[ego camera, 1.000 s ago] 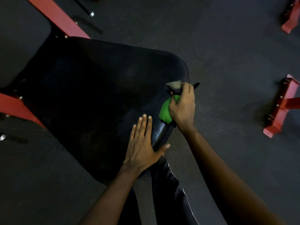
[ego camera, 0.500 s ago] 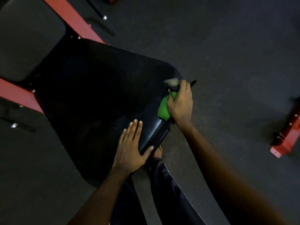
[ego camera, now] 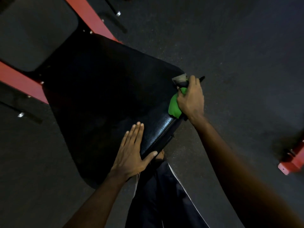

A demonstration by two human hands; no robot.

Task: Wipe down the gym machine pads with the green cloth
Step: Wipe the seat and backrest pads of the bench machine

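green cloth [ego camera: 174, 106] clenched under right grip [ego camera: 191, 99] at pad [ego camera: 107, 88] edge; left grip [ego camera: 131, 153] flat.

The black pad [ego camera: 105, 89] looks like grained vinyl, glossy at its five o'clock edge. The green cloth [ego camera: 174, 105] is soft, matt fabric. The frame [ego camera: 88, 17] is red-painted metal; the floor [ego camera: 230, 38] is matt, speckled rubber.

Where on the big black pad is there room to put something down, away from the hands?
The wide middle of the black pad is bare, from the red frame down to the left hand lying flat by the near edge. The pad's right corner is crowded: the right hand grips the green cloth there.
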